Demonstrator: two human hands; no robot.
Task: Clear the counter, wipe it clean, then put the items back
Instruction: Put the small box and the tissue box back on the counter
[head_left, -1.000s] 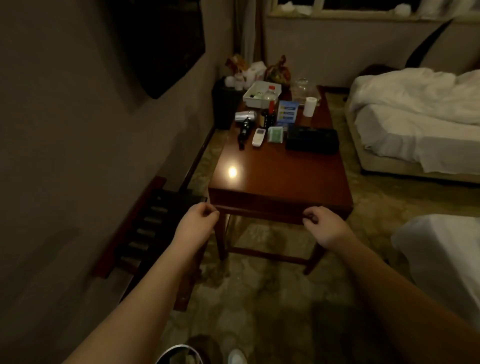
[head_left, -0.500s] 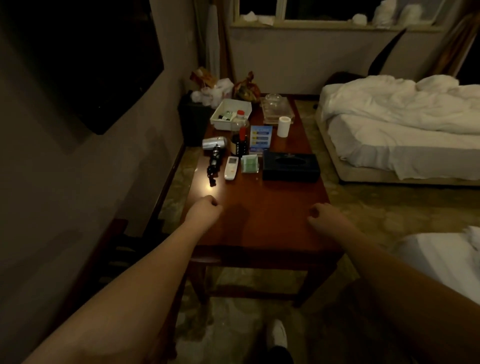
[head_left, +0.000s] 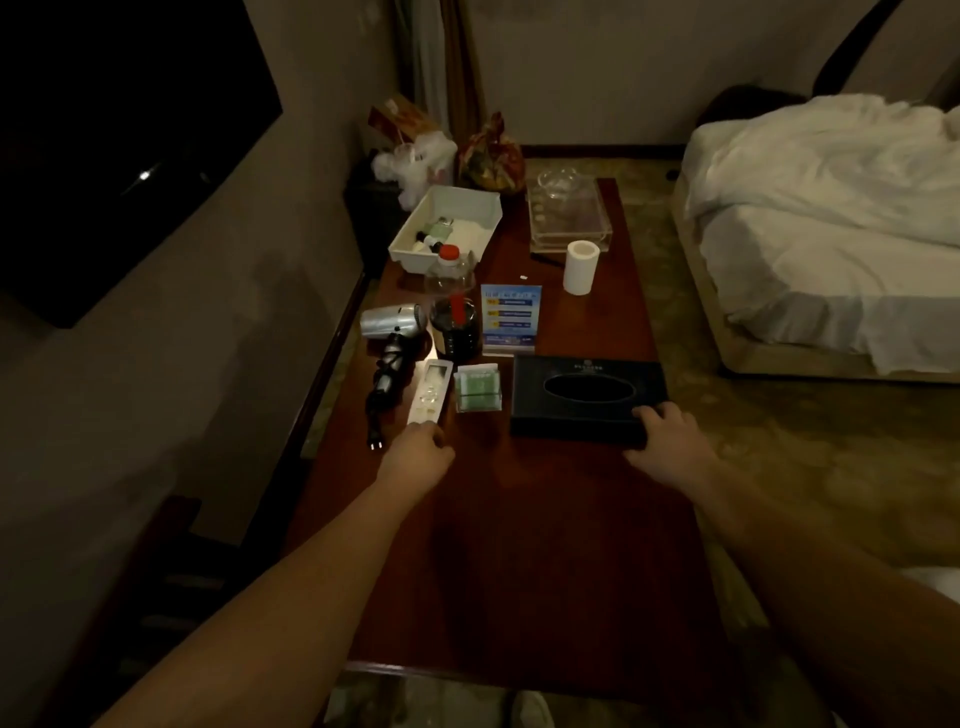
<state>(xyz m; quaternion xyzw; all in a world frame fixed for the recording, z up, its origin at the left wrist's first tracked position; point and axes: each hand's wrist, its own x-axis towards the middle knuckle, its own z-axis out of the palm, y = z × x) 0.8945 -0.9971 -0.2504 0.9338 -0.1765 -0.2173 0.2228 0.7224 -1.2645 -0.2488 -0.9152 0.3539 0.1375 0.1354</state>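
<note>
A dim bedroom held a long reddish wooden table (head_left: 545, 545) seen from above. The left hand (head_left: 418, 452) reached to the near end of a white remote control (head_left: 430, 391), fingers curled onto it in a pinching grip. The right hand (head_left: 670, 441) grasped the near right corner of a black tissue box (head_left: 587, 397). Behind these stood a silver hair dryer (head_left: 392, 322), a dark bottle (head_left: 456, 325), a blue sign card (head_left: 510, 318), a toilet paper roll (head_left: 581, 267) and a white tray (head_left: 447, 228). An unmade bed (head_left: 831, 223) lay to the right.
</note>
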